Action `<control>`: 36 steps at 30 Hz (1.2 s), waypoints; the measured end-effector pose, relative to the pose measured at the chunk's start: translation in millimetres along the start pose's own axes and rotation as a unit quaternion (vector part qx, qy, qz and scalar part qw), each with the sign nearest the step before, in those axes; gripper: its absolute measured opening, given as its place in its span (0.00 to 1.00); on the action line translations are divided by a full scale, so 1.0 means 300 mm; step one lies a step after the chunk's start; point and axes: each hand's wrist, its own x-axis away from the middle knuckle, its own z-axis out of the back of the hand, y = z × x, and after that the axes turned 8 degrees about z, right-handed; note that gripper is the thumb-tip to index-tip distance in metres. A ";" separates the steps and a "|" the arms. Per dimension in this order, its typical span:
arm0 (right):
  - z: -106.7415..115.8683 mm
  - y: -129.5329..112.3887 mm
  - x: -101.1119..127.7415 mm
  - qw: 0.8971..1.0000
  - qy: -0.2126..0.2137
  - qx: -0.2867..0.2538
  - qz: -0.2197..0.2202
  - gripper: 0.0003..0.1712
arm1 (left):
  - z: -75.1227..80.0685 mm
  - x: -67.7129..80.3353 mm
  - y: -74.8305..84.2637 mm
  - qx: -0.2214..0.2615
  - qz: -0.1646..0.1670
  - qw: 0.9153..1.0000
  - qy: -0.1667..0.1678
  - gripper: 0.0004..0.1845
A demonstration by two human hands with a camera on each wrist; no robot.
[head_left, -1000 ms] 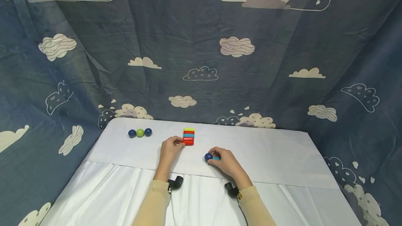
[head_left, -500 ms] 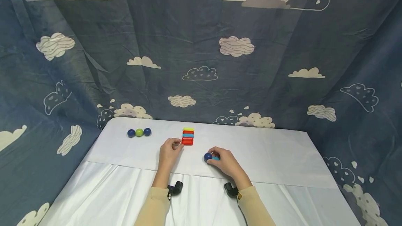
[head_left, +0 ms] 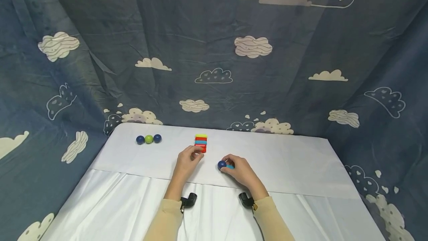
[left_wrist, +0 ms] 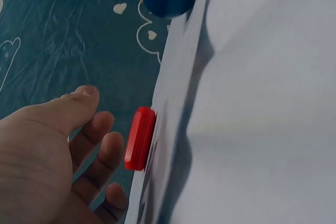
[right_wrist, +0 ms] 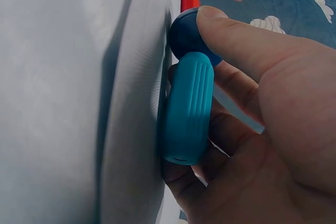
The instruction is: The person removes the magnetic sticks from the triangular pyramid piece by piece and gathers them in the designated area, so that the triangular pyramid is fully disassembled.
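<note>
My right hand [head_left: 241,171] holds a dark blue ball [right_wrist: 185,36], its thumb on top. A light blue ribbed bar [right_wrist: 188,114] lies against the ball's near side, within the curve of the same fingers. My left hand [head_left: 186,163] hovers by the nearest red bar [head_left: 204,150] of a short row, overlapping it in the head view. In the left wrist view its fingers are loosely bent, with a gap between them and the red bar [left_wrist: 140,139]. Behind that bar, the row includes a blue bar [head_left: 201,142] and a yellow-green bar [head_left: 201,135].
Two dark blue balls [head_left: 140,140] with a green ball [head_left: 148,139] between them sit at the table's back left. White cloth covers the table [head_left: 284,163]. A dark cloud-printed curtain [head_left: 214,96] hangs behind and on both sides.
My left hand has shifted right, from the left side of the row to in front of its nearest red bar. The right hand keeps its hold on the ball with little movement.
</note>
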 end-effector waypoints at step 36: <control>-0.010 -0.013 0.006 0.998 0.026 -0.046 0.041 0.21 | -0.078 0.046 0.044 -0.016 -0.014 0.986 -0.165 0.16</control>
